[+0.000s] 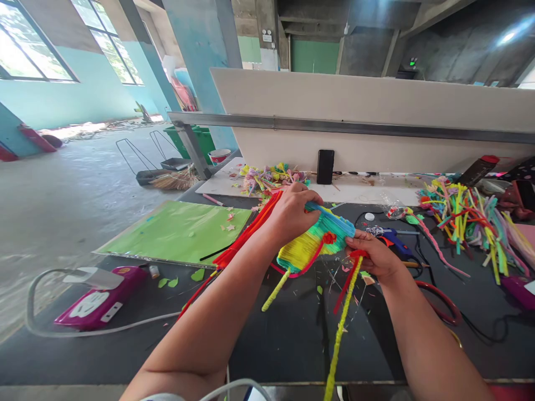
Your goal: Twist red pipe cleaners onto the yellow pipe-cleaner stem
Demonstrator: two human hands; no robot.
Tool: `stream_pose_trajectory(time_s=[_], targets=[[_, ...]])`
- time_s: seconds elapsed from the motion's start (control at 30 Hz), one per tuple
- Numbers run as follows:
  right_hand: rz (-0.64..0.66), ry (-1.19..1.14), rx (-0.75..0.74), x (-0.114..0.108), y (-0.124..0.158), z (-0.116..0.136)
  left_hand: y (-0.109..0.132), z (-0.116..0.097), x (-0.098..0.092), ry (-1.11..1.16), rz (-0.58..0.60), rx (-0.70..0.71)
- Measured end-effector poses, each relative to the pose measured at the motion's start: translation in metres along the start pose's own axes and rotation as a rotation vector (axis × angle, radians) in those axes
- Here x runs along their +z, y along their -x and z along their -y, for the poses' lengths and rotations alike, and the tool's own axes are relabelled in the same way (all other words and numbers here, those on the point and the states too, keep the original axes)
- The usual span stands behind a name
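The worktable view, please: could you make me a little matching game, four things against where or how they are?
1. Phone
2. Green sheet
3. Striped fuzzy piece
4. Dark cylinder

A. Held by the left hand and right hand
B. Tilted, with a red end
C. Upright in front of the white board
D. Flat, left of both hands

Pairs: 1-C, 2-D, 3-A, 4-B

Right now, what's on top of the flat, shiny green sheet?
Small pale-pink pieces lie on the green sheet, toward its right. Long red fuzzy stems overlap its near-right edge; what they cover can't be seen.
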State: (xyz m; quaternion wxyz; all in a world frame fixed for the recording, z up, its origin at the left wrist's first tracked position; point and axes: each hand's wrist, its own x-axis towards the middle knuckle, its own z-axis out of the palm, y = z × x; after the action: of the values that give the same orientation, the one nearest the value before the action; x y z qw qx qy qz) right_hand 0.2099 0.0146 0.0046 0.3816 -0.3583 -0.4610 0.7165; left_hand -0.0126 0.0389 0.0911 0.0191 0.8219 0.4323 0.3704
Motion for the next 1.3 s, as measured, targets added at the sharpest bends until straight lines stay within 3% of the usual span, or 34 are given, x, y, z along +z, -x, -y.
stream_pose_trajectory(time_s=[0.3, 1.3], targets=[[-0.034, -0.003, 0.029, -0.0003, -0.0013, -0.0009, -0.0004, 0.0018, 0.0012, -0.001, 0.01, 0.003], [0.024, 0.016, -0.001, -0.0024, -0.0008, -0.0033, -0.0016, 0.0075, 0.0026, 0.019, 0.061, -0.042]])
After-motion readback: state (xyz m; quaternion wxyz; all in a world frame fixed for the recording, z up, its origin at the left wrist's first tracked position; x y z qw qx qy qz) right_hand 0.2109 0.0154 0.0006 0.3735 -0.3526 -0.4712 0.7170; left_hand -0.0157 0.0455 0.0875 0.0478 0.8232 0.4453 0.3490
